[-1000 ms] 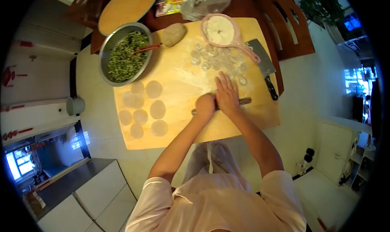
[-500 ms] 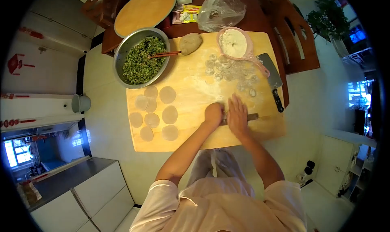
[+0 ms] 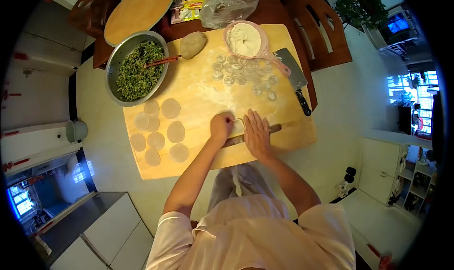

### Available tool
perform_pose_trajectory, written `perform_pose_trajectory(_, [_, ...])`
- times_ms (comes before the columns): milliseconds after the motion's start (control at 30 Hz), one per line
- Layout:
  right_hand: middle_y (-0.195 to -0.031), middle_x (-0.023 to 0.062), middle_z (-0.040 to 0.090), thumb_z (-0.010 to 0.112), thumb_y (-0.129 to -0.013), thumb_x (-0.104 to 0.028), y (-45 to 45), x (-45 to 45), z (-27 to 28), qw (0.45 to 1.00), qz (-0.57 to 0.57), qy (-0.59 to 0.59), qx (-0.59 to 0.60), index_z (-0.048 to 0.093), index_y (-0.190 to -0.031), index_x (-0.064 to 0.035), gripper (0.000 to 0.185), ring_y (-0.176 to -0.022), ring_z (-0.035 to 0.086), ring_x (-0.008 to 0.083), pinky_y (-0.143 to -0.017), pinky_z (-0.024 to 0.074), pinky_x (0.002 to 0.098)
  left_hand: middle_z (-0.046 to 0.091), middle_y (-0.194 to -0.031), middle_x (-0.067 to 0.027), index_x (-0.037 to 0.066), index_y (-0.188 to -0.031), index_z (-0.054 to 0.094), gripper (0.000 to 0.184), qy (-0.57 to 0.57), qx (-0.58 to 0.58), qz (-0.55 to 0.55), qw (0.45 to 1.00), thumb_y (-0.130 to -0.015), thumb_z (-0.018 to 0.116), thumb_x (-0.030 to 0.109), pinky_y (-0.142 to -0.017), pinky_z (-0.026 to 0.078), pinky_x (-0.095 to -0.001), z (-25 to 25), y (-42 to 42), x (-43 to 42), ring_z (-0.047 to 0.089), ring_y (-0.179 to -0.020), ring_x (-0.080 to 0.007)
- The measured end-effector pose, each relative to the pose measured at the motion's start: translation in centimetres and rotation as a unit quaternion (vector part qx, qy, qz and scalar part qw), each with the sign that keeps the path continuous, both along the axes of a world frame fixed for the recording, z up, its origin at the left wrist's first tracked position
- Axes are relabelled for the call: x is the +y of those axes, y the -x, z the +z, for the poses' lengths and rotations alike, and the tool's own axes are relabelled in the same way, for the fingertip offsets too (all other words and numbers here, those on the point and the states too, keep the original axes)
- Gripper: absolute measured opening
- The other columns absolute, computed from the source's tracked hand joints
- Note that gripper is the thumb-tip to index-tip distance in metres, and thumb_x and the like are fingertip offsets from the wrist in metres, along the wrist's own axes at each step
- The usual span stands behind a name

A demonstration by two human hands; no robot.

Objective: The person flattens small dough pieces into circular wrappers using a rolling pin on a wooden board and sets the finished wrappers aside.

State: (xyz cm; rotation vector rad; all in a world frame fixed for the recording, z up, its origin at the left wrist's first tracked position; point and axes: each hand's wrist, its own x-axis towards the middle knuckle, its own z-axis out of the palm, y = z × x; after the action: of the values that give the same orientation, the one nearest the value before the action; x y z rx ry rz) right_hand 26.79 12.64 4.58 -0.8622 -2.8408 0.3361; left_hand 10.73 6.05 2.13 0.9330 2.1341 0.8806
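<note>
Between my hands a small round dough wrapper (image 3: 238,126) lies on the wooden board (image 3: 198,90). My left hand (image 3: 222,127) is closed, its fingertips pinching the wrapper's left edge. My right hand (image 3: 257,134) lies flat with stretched fingers across a dark rolling pin (image 3: 275,128), whose other end shows near my left wrist. To the left, several flat wrappers (image 3: 176,131) rest on the board, a few overlapping. Beyond my hands are several small floured dough pieces (image 3: 229,80).
A metal bowl (image 3: 111,81) of chopped green filling, with chopsticks (image 3: 163,60), stands at the board's far left. Near it sits a dough lump (image 3: 193,45). A pink scoop (image 3: 266,47) of flour and a cleaver (image 3: 292,71) lie far right. A plastic bag (image 3: 229,8) is behind.
The camera view has shifted, so the board appears farther left. The wrapper now shows more clearly between my hands, and the rolling pin sits slightly apart from it, nearer my body.
</note>
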Motion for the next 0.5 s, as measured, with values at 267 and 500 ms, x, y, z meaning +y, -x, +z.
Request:
perform_pose_trajectory(267, [-0.151,0.0168,0.035,0.055,-0.088,-0.014,7.2,4.6,-0.3,0.998,-0.032,0.019,0.043,0.043,-0.139,-0.0020,0.054,-0.139,0.033,0.0313,-0.110,0.0276,0.0514,0.067,-0.079,-0.0176,0.011,-0.082,0.075,0.016,0.061,0.153,-0.084,0.983,-0.072,0.064,0.015,-0.066,0.050,-0.0445,0.5,-0.4,1.8,0.064,-0.071,-0.0369])
perform_pose_trajectory(500, [-0.151,0.0164,0.035,0.057,-0.085,-0.012,1.2,-0.2,-0.4,1.000,-0.025,-0.009,-0.002,0.049,-0.134,-0.0011,0.051,-0.137,0.036,0.0320,-0.108,0.0293,0.0531,0.066,-0.071,-0.0138,0.009,-0.076,0.069,0.005,-0.012,-0.063,0.047,0.997,-0.072,0.066,0.008,-0.063,0.049,-0.0408,-0.3,0.2,-0.9,0.064,-0.068,-0.0329])
